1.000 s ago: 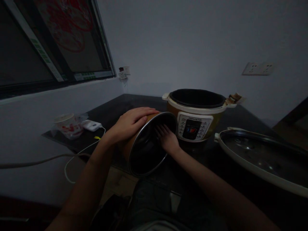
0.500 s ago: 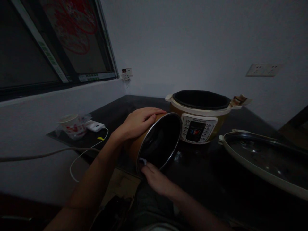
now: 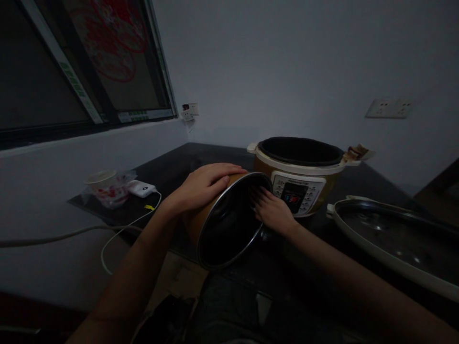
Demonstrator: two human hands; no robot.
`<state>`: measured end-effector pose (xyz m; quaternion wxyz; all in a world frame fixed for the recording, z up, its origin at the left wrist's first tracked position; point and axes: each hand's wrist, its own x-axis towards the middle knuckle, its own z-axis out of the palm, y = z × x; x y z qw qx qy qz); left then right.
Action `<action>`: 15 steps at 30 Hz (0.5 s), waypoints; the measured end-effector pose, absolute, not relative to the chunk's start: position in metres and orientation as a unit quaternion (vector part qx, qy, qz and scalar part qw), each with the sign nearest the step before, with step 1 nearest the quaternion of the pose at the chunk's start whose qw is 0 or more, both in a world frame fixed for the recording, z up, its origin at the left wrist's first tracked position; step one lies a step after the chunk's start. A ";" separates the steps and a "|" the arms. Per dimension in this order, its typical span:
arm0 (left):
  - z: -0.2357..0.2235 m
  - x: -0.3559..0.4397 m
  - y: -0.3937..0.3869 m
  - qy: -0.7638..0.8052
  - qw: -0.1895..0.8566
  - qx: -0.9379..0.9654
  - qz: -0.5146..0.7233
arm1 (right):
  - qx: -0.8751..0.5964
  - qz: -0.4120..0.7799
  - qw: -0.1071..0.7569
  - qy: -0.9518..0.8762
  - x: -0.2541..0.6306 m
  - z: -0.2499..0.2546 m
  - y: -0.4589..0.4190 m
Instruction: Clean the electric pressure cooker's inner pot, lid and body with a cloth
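Note:
A cooker's inner pot (image 3: 233, 239), orange outside and dark inside with a shiny rim, lies tilted on its side with its mouth toward me. My left hand (image 3: 204, 186) is closed over its upper left outside wall, holding it steady. Inside the mouth, at the upper right of the inner wall, is my right hand (image 3: 273, 211), its fingertips lost in shadow. A small pale bit of cloth shows under those fingers, pressed to the wall. Just behind the pot stands the electric cooker (image 3: 301, 167), lidless, its control panel facing me.
The cooker's lid (image 3: 387, 239) lies underside up on the dark table (image 3: 218, 152) at the right. At the left are a bagged paper cup (image 3: 103, 188), a white adapter (image 3: 141, 188) and its cable. A thicker cord (image 3: 64, 237) crosses at the left.
My right hand went from the pot's upper right wall down to the lower left rim, where pale cloth showed, then back to the upper right. My left hand stays on the pot.

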<state>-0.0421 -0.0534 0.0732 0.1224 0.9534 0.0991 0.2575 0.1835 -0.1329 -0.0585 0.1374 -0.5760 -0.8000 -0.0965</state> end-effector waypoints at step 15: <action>0.088 -0.032 -0.040 0.117 0.142 0.966 0.179 | -0.526 0.130 0.193 -0.818 0.091 -0.095 -0.170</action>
